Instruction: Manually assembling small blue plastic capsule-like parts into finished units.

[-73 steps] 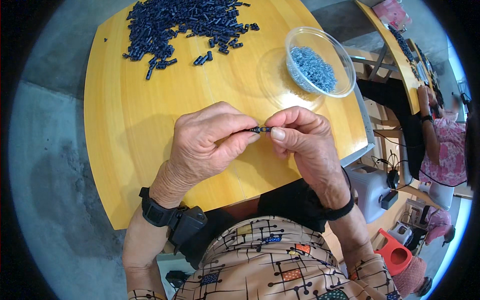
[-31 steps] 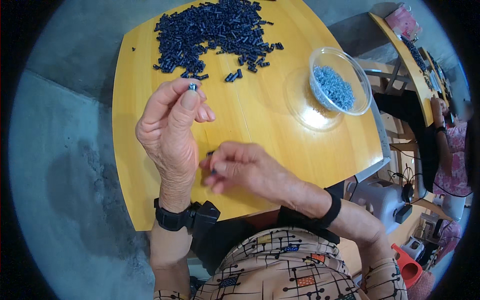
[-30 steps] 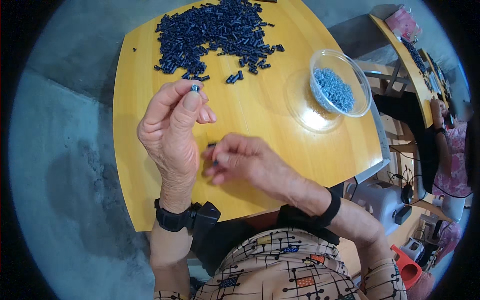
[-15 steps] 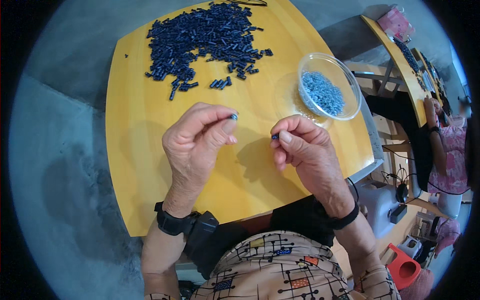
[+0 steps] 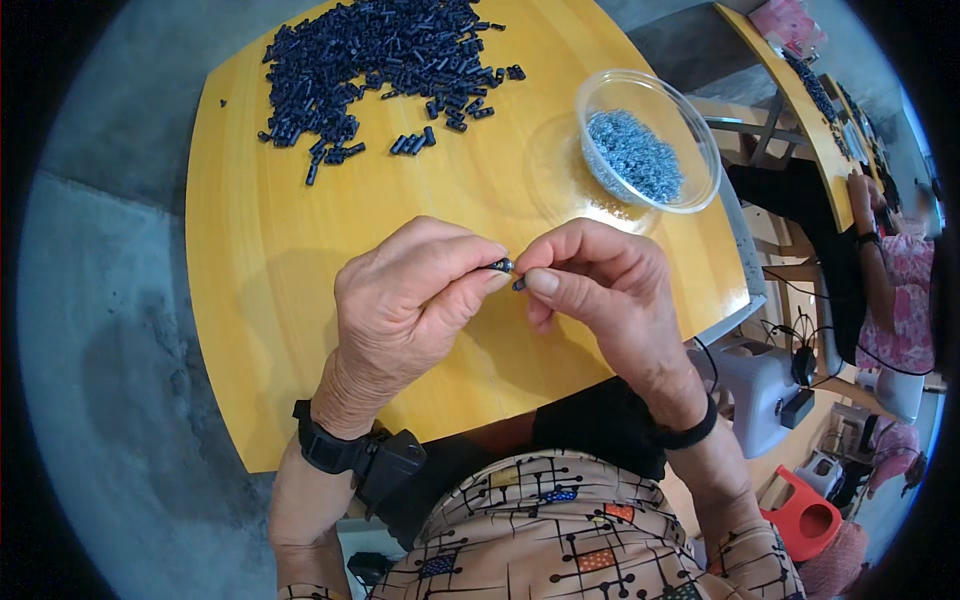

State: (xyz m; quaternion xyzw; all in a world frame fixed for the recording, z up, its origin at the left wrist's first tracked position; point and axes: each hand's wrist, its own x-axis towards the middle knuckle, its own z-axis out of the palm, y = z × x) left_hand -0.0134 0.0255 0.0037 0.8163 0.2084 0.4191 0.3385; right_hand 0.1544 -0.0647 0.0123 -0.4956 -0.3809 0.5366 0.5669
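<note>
My left hand [image 5: 405,295] pinches a small dark cylindrical piece [image 5: 500,265] between thumb and forefinger, with a shiny ring-like end pointing right. Close against it, my right hand [image 5: 600,285] pinches another small dark piece [image 5: 519,285] in its fingertips. The two pieces are nearly touching over the near middle of the table; whether they meet I cannot tell. Farther off lies a big heap of short black tubular pieces [image 5: 370,60], with a few loose ones [image 5: 413,141] nearer me. A clear round plastic bowl [image 5: 706,185] at the right holds many tiny silvery metal parts [image 5: 633,155].
The yellow wooden table [image 5: 270,270] has its near edge just before my body. At the right, another person [image 5: 890,290] sits at a second table [image 5: 800,110] with dark pieces on it. A red plastic stool [image 5: 805,515] and a whitish container [image 5: 750,395] stand on the floor.
My hands have come together from apart, the left moving right and the right moving left, so the held pieces are now close. The view has shifted slightly.
</note>
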